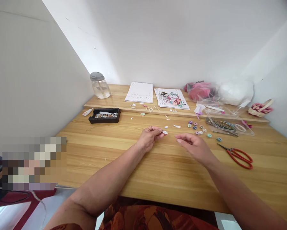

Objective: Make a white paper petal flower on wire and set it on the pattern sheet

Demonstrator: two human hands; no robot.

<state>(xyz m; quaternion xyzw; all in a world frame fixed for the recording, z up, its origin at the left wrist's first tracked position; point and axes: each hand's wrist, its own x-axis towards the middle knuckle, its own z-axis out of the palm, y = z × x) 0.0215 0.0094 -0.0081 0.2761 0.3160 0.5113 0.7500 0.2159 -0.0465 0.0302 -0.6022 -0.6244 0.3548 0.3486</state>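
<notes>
My left hand [150, 136] rests on the wooden table [124, 159] and pinches a small white paper coil [165, 132] between thumb and fingertips. My right hand [195, 147] hovers just to its right, fingers loosely stretched out and apart, holding nothing. Several small coloured paper coils [198, 127] lie on the table beyond my right hand. Small white paper scraps [177, 126] lie just past both hands.
Red-handled scissors [239, 156] lie at the right. A clear plastic box of strips [229, 126], a black tray [105, 115], a glue tube [87, 111], a clear jar [99, 85], paper sheets [139, 92], a floral craft sheet [172, 98], bags and a small basket [260, 108] line the back.
</notes>
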